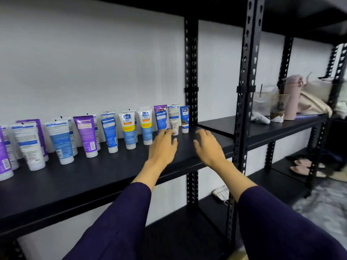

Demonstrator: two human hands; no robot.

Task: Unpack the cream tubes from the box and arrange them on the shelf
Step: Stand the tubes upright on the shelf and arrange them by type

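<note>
Cream tubes [90, 136] stand cap-down in a ragged double row along the back of the black shelf [116, 177], running from 9 o'clock toward the upright post at 1 o'clock; blue, purple and white labels. Left hand [163, 147] reaches over the shelf with fingers spread and relaxed, holding nothing, fingertips just beside the blue tube [161, 120] near the row's right end. Right hand [208, 145], at its 3 o'clock, hovers over bare shelf, fingers loosely bent, empty.
</note>
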